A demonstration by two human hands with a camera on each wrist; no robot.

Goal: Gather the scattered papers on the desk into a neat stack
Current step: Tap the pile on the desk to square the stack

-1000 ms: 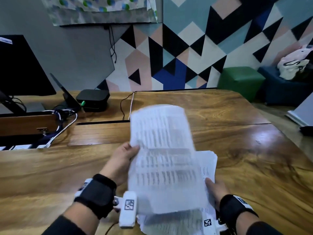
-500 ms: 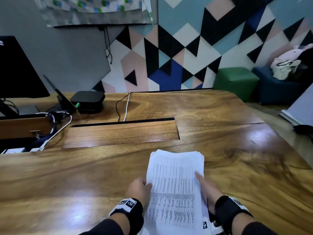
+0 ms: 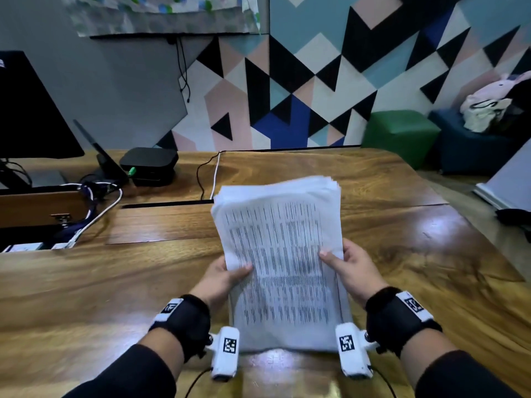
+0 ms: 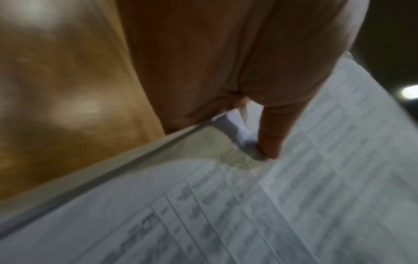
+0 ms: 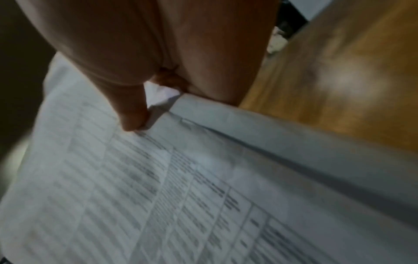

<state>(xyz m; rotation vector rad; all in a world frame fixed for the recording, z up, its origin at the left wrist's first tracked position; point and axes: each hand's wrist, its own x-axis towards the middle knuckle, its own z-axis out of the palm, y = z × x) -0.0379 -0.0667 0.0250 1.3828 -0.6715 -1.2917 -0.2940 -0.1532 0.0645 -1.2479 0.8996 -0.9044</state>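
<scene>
1. Wood grain runs across the wide, glossy desk, which stands against a wall painted in black, blue, pink and pale triangles
2. Both of the person's hands hold one sheaf of papers above the desk, near its front edge and about midway across; the sheets are printed with rows of a table, and the print is blurred
3. Left hand grips the sheaf's left edge: the thumb lies across the top sheet and the fingers go out of sight beneath. The left wrist view shows that thumb pressing on the printed page, with the sheet edges stacked just beside it
4. Right hand grips the right edge in the same way, thumb on top and fingers curled under. In the right wrist view its thumb presses the top sheet, and the pile's edge runs past it over the wood
5. Far end of the sheaf is slightly fanned, so the sheet edges there do not line up; I cannot tell whether the near end touches the desk
6. At the back left stand a dark monitor, a small black box, and a tangle of black and white cables
7. Beyond the desk on the right are a green cube seat and a dark blue one carrying a pale pink soft toy
</scene>
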